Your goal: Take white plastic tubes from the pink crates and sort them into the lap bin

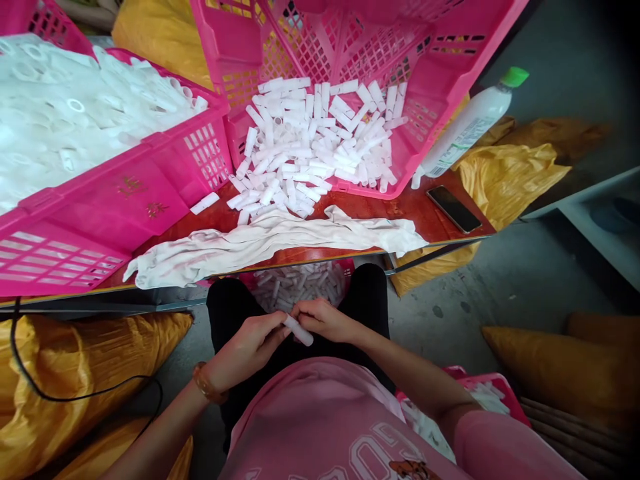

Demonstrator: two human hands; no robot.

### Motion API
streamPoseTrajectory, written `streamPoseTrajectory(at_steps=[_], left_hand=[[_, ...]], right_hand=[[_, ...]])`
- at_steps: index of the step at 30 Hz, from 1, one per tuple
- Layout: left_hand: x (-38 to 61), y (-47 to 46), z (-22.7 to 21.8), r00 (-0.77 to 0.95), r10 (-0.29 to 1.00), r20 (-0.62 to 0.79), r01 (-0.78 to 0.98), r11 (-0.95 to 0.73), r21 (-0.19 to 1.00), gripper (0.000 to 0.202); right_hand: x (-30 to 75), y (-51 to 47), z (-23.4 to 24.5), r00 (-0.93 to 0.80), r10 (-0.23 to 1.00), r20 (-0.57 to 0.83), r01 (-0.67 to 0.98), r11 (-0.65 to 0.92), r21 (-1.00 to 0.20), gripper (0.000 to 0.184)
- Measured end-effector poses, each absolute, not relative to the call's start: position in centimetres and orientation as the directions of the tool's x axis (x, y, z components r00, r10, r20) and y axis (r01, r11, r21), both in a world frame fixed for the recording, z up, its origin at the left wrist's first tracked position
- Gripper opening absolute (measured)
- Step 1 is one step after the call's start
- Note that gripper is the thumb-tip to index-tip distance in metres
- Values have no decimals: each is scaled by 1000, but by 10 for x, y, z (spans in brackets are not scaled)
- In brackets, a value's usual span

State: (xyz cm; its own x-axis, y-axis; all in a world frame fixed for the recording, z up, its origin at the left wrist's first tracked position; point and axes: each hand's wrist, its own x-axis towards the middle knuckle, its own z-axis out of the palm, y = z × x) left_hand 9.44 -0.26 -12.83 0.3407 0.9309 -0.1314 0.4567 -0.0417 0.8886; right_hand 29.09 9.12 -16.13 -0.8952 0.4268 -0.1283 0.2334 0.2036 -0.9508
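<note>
A wooden table with a red-brown top (415, 217) is seen from above, and four pink plastic crates are in view. Two stand on the table: the left crate (100, 193) is heaped with white tubes, and the right crate (400, 133) is tilted, with a looser pile of short white tubes (310, 140) lying inside it. A third crate (300, 273) is placed below the table edge, in front of the person's knees, and is filled with similar tubes. Part of a fourth crate (493, 393) is seen at lower right, also holding white pieces; the contents of the crates cannot be counted. Yellow woven sacks (510, 180) are bunched in at least four places around the table and on the concrete floor (500, 320).

One long white cloth (270, 240) is laid along the near table edge. One white bottle with a green cap (473, 120) lies against the tilted crate, and one black phone (454, 209) lies on the tabletop beside it. One loose tube (205, 203) rests on the table by the left crate.

The two hands are brought together over the lap: one white tube (299, 331) is pinched between the left hand (245, 350) and the right hand (323, 320). One beaded bracelet (207, 383) is worn on the left wrist.
</note>
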Motion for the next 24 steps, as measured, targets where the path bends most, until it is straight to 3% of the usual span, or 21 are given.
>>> streamPoseTrajectory(at_steps=[2,5,8,12,16,18,21,24], left_hand=[[92,-4,-131,318,929,-189,458,23,888,20],[88,-7,-136,348,891,-291,456,110,883,21],[88,-8,-139,382,864,-329,447,139,884,23],[89,-8,-138,371,894,-252,426,77,902,23],[92,-11,-141,327,923,-204,380,69,922,22],[96,-16,-149,278,938,-207,362,97,927,21],[99,-23,-168,294,912,-285,309,191,932,18],[83,-22,-182,336,855,-395,209,342,916,38]], right_hand=[[292,90,-160,-928,360,-96,180,207,-962,24],[291,92,-155,-959,273,-80,184,380,-906,14],[286,95,-153,-971,203,-128,208,450,-868,2],[281,95,-157,-949,266,-171,274,422,-864,6],[285,86,-168,-953,261,-155,177,64,-982,21],[289,78,-176,-952,251,-176,172,-38,-984,21],[292,69,-195,-919,323,-227,274,107,-956,13],[281,75,-223,-876,366,-314,402,193,-895,19]])
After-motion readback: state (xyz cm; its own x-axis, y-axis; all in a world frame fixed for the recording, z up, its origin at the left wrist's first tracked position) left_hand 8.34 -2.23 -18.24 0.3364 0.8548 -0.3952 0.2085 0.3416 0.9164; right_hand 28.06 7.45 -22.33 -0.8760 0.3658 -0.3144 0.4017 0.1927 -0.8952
